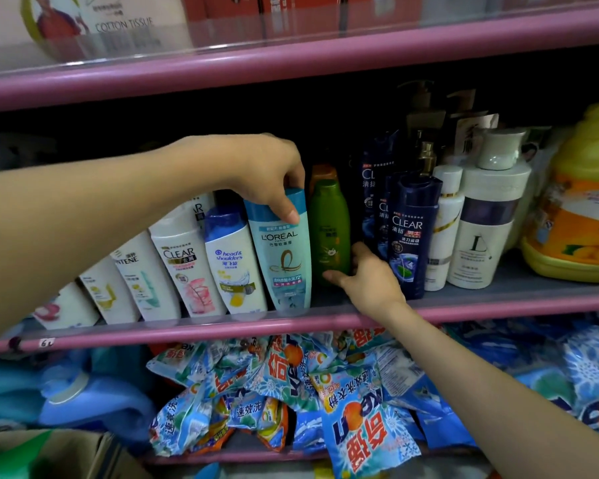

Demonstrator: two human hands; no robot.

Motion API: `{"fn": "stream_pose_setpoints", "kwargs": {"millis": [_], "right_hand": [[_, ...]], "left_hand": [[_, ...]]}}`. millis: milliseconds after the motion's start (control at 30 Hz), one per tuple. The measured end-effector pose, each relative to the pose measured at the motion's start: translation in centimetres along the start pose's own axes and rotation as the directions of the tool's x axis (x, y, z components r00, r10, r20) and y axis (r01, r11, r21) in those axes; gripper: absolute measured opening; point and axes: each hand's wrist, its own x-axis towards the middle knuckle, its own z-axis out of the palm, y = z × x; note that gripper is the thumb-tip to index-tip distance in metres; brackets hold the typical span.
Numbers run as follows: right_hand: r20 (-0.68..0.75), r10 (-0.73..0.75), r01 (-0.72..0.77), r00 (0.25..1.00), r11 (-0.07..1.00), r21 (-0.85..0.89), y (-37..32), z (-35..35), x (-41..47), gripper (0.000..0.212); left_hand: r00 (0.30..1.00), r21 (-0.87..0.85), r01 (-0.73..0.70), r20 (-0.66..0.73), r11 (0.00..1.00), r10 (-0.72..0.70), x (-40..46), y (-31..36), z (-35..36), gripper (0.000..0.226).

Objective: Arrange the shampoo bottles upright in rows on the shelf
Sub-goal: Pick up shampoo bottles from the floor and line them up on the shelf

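Note:
On the middle pink shelf point(201, 328) stands a front row of shampoo bottles. My left hand point(267, 171) grips the cap of a teal L'Oréal bottle point(284, 261) from above. To its left stand a Head & Shoulders bottle point(234, 264), a white Clear bottle point(187, 267) and a Pantene bottle point(142, 278), all leaning left. My right hand point(363, 278) holds the lower part of a green bottle point(329, 229), thumb across its front and fingers behind. An orange-capped bottle point(322, 172) stands behind it. Dark blue Clear bottles point(408, 233) stand to the right.
White pump bottles point(481, 229) and a large yellow detergent jug point(581, 209) fill the shelf's right end. Detergent powder bags point(325, 392) are piled on the shelf below, with blue jugs point(83, 395) at the left. The upper shelf point(291, 53) holds tissue packs.

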Motion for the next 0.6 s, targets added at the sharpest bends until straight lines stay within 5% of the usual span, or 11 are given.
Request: {"fn": "stream_pose_setpoints", "kwargs": {"millis": [333,600], "right_hand": [[0.042,0.087,-0.091,0.995,0.989,0.115,0.0,0.1,0.7,0.05],[0.023,0.082,-0.083,0.996,0.995,0.063,-0.1,0.2,0.4,0.051]], "left_hand": [[0.998,-0.064,-0.01,0.054,0.998,0.013,-0.1,0.1,-0.4,0.038],[0.993,-0.152,0.079,-0.07,0.985,-0.091,3.1,2.1,-0.6,0.054]]}}
